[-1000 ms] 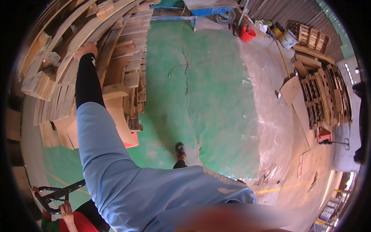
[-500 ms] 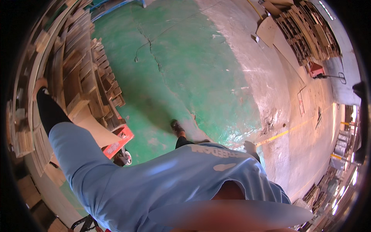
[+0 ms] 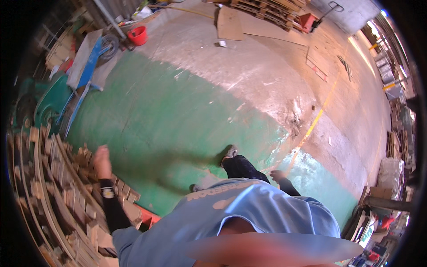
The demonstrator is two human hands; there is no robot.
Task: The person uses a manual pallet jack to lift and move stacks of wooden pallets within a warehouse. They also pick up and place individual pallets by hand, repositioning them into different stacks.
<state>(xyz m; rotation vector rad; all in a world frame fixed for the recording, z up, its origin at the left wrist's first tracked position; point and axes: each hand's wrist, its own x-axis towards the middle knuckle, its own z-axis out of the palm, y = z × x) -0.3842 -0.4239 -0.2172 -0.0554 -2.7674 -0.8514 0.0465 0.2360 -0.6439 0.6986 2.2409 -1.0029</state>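
Note:
My left hand (image 3: pixel 102 163) is raised beside a stack of wooden pallets and boards (image 3: pixel 62 200) at the left, at the end of a black sleeve with a white flower mark. Its fingers look loosely stretched, slightly blurred, and nothing shows in them. Low at my other side hangs my right hand (image 3: pixel 279 175), small in view, fingers loosely apart and holding nothing visible. Part of a red metal piece (image 3: pixel 147 217) shows beside the stack, partly hidden by my blue shirt.
A blue wheelbarrow (image 3: pixel 86 66), a green machine (image 3: pixel 53 100) and a red bucket (image 3: pixel 137 35) stand at the far left. Stacked pallets (image 3: pixel 269 11), a red pallet jack (image 3: pixel 308 21) and cardboard (image 3: pixel 229 24) lie farther off. The green floor (image 3: pixel 155 111) is worn.
My left hand has come away from the wooden stack it was reaching to. The view has turned left, bringing in the wheelbarrow and bucket. My feet have stepped.

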